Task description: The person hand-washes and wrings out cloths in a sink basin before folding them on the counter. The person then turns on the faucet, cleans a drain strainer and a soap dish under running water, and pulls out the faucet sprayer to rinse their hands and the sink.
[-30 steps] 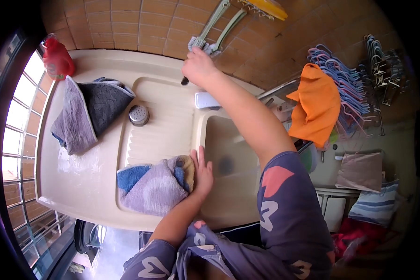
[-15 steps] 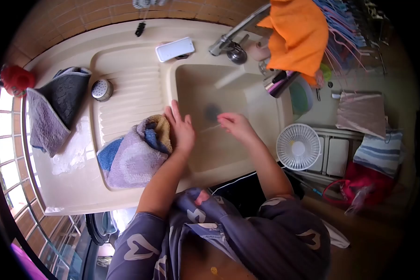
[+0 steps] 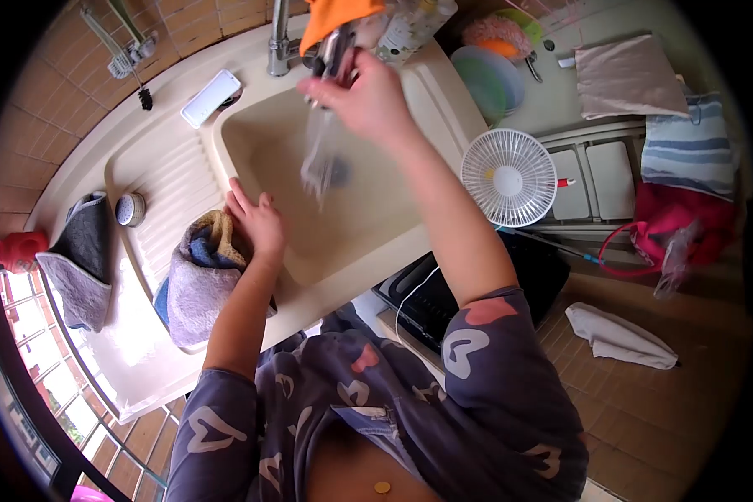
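Observation:
My right hand (image 3: 372, 96) is closed on the dark, shiny faucet head (image 3: 337, 54) over the far side of the sink. Water (image 3: 316, 163) streams from it into the beige basin (image 3: 372, 201). Part of the faucet head is hidden by my fingers and by the orange cloth (image 3: 330, 18) hanging above. On the left rim of the sink rests my left hand (image 3: 259, 227), its fingers stretched out and holding nothing. Beside that hand a bundled lilac, blue and tan towel (image 3: 199, 297) lies on the ribbed drainboard (image 3: 163, 184).
A white phone (image 3: 212, 98) lies on the back ledge. A shaker-like metal tin (image 3: 130, 209) and a folded grey mat (image 3: 79, 259) are at left. To the right are a white basket (image 3: 509, 177), plastic bowls (image 3: 481, 84) and a striped cloth (image 3: 690, 146).
My right hand has moved up from over the basin and taken hold of the faucet head. Water now runs. The view has shifted; my left hand stays by the sink's left rim.

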A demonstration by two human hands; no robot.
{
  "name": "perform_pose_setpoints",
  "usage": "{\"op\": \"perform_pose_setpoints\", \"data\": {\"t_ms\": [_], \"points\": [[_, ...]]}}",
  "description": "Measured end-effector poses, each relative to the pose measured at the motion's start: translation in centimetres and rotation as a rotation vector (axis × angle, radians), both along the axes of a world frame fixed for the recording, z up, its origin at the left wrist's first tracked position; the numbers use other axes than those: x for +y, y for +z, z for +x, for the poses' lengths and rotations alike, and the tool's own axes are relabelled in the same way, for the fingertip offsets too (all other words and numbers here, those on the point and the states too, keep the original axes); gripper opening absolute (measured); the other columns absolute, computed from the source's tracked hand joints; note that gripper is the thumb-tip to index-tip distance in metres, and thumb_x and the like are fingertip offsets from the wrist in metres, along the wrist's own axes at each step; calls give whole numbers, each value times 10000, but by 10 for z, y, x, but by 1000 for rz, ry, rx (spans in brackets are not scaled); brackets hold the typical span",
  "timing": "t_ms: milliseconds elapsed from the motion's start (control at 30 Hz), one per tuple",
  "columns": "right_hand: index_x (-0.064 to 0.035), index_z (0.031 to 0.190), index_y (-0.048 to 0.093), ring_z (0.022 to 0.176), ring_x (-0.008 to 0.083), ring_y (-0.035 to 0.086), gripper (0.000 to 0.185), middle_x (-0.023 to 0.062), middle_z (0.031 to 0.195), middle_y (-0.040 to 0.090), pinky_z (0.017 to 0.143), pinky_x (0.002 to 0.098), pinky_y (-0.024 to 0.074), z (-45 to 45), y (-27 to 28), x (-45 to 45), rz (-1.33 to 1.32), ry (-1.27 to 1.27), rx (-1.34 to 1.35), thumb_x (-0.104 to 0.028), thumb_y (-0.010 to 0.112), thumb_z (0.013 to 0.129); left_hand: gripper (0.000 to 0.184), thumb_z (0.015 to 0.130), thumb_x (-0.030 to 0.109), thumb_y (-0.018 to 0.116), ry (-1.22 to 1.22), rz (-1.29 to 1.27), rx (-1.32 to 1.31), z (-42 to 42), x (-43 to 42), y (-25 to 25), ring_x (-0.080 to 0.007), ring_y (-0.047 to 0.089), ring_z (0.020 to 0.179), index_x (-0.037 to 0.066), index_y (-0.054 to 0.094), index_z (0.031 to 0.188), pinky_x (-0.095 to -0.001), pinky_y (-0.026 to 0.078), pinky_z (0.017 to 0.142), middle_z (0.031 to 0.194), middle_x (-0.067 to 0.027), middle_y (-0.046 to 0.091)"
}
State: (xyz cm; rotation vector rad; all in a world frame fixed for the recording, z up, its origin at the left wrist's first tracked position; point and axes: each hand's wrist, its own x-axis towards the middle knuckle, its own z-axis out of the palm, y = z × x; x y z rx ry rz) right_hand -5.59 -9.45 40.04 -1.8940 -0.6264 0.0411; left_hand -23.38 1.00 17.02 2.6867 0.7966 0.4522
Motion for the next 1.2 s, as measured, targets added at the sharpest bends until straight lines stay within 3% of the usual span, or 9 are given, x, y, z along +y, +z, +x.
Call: {"op": "perform_pose_setpoints", "data": {"t_ms": [67,200,267,333,433,500,700,967,1200], "points": [[-52,777,504,608,170,632,472,46,669,644,588,316,506,-21,-21,-9,76,101,271,-321,879,676,180,765,145,599,8,86,-19,1,-2,-6,-452,260,1358,80,709,892,-543,200,1111,1530,-275,207],[-46,837,518,678,122,628,375,27,711,626,645,300,507,-60,-76,-45,-304,99,228,-238,829,753,205,768,153,599,5,105,-5,3,-5,1,-439,273,1352,82,718,919,-532,211,1103,1523,-280,211],[-41,933,543,721,190,641,368,42,755,634,681,325,502,-71,-111,-80,-483,37,223,-229,803,753,211,810,165,572,-23,63,-18,2,-4,5,-462,279,1340,45,711,913,-556,210,1104,1532,-283,203],[-111,1054,535,811,278,666,380,54,917,662,689,418,518,-72,-161,-126,-559,-65,166,-203,752,756,202,711,75,631,-6,105,-1,1,-6,8,-436,306,1337,73,712,896,-525,255,1094,1528,-253,220],[-120,1125,531,839,284,667,414,61,1045,652,697,422,525,-47,-182,-162,-576,-272,-15,-154,727,762,181,765,105,598,-19,65,39,1,-6,12,-447,287,1349,47,713,893,-538,221,1107,1529,-276,214],[-125,1118,541,843,293,662,372,58,1167,624,694,412,530,-13,-184,-169,-494,-393,-279,-64,688,781,180,757,99,600,-19,69,58,0,-8,14,-440,285,1354,45,710,889,-533,226,1108,1531,-273,212],[-133,1060,588,947,286,660,321,68,1251,597,760,362,546,38,-188,-145,-50,-220,-403,53,626,801,184,709,76,631,-3,96,139,5,-13,22,-426,276,1370,46,702,876,-519,244,1113,1542,-250,202],[-110,1045,599,1006,306,647,261,91,1243,603,794,376,543,20,-197,-139,17,-204,-203,39,622,832,197,697,90,650,-26,93,154,5,-14,25,-442,277,1366,51,693,884,-519,263,1108,1547,-252,180],[-95,1058,601,996,327,652,257,152,1269,574,801,365,549,-24,-178,-90,336,42,-170,56,606,851,298,661,118,687,-81,51,218,2,-13,32,-483,240,1371,97,688,959,-533,239,1118,1550,-285,115]]}}
